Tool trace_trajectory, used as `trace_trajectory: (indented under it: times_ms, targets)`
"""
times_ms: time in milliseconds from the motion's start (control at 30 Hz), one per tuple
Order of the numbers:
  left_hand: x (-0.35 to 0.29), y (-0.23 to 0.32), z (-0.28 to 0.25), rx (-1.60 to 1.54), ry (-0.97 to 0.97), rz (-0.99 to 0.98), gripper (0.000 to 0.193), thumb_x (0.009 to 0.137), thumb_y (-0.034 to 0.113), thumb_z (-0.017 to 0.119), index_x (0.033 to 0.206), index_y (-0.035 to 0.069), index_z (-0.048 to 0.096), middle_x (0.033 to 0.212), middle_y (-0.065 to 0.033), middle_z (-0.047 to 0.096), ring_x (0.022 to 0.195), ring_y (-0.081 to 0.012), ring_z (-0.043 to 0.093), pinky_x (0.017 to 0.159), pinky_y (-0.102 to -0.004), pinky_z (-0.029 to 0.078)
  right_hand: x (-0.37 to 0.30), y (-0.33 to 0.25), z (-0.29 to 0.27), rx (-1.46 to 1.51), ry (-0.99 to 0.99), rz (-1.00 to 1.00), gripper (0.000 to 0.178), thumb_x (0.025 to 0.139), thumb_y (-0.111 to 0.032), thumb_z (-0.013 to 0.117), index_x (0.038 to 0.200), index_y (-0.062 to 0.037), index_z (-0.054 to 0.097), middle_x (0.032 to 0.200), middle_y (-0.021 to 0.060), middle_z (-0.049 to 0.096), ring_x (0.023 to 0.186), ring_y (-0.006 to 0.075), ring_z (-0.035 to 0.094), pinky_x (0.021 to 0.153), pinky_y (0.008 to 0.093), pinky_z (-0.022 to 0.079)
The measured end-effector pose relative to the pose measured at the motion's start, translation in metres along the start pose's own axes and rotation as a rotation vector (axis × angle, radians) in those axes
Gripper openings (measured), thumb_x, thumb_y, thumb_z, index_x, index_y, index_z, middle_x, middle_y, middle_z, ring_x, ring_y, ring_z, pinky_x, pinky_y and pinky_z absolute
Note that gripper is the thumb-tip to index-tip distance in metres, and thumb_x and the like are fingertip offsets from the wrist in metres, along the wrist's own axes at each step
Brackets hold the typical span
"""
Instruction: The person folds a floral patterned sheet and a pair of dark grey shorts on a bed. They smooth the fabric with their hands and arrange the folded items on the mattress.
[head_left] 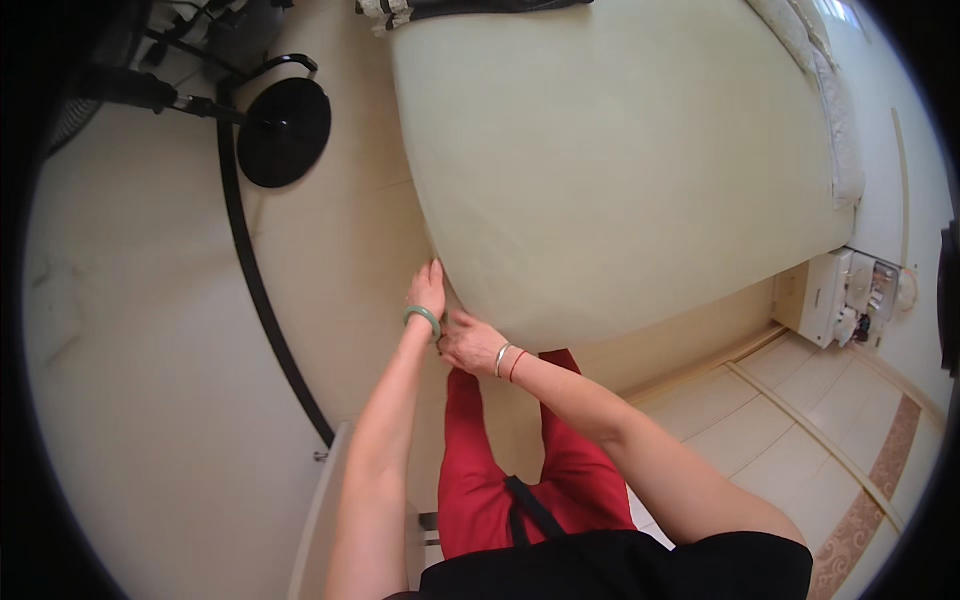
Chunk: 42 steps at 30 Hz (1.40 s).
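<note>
A pale green bed sheet (620, 170) covers a mattress, and its near left corner lies at my hands. My left hand (427, 290), with a green bangle (423, 318) at the wrist, is open. Its fingers stretch out along the left side of that corner. Just below and to its right, my right hand (472, 345) is at the same corner with its fingers bent inward. Its fingertips are partly hidden, so I cannot see what they grip. A silver bracelet (501, 360) and a red cord (516, 366) circle the right wrist.
A black round fan base (285, 132) stands on the floor at the far left. A white wall or panel (140, 330) runs along the left. At the right, a white bedside cabinet (822, 298) holds small items. Pillows (838, 130) lie at the bed's right end.
</note>
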<state>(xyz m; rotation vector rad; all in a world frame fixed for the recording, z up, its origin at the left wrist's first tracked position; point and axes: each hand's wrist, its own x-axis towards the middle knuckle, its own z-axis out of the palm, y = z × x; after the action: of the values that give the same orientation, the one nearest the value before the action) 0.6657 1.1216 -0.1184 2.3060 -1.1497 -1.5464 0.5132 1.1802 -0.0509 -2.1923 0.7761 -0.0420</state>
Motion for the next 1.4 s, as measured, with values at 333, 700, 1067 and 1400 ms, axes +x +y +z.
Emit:
trace_trajectory:
  times_ms: [333,700,1067,1400]
  targets:
    - [0.025,0.203,-0.047,0.252,0.291,0.802,0.042,0.087,0.013,0.063,0.129,0.011,0.056,0.139,-0.0133,0.05,0.131,-0.0308,0.045,0.107,-0.0421,0.038,0.021,0.074,-0.138,0.4,0.917,0.71,0.011,0.088,-0.016,0.063,0.089,-0.0064,0.067,0.084,0.0099,0.068,0.076,0.0288,0.064,0.069,0.0388,0.051]
    - [0.089,0.248,-0.132,1.607,-0.177,1.328,0.065,0.08,0.006,0.063,0.14,0.021,0.044,0.145,-0.0081,0.04,0.139,-0.0257,0.034,0.111,-0.0435,0.029,0.062,0.072,-0.12,0.346,0.875,0.793,0.015,0.085,-0.022,0.068,0.089,-0.0085,0.063,0.09,0.0101,0.065,0.087,0.0293,0.062,0.075,0.0411,0.051]
    - [0.145,0.237,-0.127,1.634,-0.448,1.648,0.027,0.081,0.015,0.059,0.108,0.012,0.061,0.12,-0.0091,0.056,0.119,-0.027,0.048,0.098,-0.0368,0.041,0.138,0.024,-0.06,-0.228,0.538,1.202,0.01,0.084,-0.012,0.052,0.091,-0.0103,0.059,0.094,0.0059,0.056,0.095,0.0219,0.055,0.078,0.0342,0.048]
    - [0.159,0.254,-0.13,1.814,-0.827,1.448,0.018,0.079,0.013,0.071,0.094,0.007,0.065,0.106,-0.0116,0.064,0.111,-0.0306,0.057,0.091,-0.0407,0.052,0.135,0.014,-0.064,0.234,0.639,1.023,0.017,0.076,-0.004,0.065,0.092,-0.0049,0.058,0.096,0.0121,0.061,0.097,0.0308,0.058,0.083,0.0398,0.052]
